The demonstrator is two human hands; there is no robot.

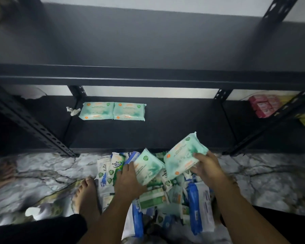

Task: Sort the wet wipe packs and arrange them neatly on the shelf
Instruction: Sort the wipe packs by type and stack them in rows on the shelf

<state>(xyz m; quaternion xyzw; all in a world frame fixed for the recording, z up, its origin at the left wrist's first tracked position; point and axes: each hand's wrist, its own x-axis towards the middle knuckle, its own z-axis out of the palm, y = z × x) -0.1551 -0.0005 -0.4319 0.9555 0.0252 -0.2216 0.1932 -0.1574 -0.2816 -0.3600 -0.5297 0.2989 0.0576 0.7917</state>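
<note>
Lower shelf [174,124]: a dark board, most of it bare. A pair of mint-green packs [128,111] lies flat at the back left, side by side with their short edges touching, just right of the rear-left post [77,92]. A crumpled tissue [72,110] sits just beside the left pack's outer edge. Pink boxes [264,105] are stacked at the far right, behind the front-right post [264,128]. There is open board in front of the pair and to its right, out to the front lip.

Upper shelf [148,41] overhangs. Its front rail [148,79] crosses the whole view above the lower opening.

Floor [271,182]: marble-patterned. A pile of packs [167,194] is heaped just in front of the shelf's front edge, between the two forearms. White, green and blue wrappers overlap, with a long blue pack [194,206] on the right side.

Left hand [128,180]: over the pile's left side, fingers curled round the near edge of a low mint pack [148,167], thumb on top. The pack sits low against the pile with its far corner tipped up.

Right hand [207,169]: fingers and thumb clamped on the lower right corner of a raised mint pack [182,154]. It is held above the pile and tilted, its top corner showing against the shelf's front lip. The edges of the two held packs meet in view; cannot tell if they touch.

A bare foot [85,196] is on the floor left of the pile, toes near its edge.
</note>
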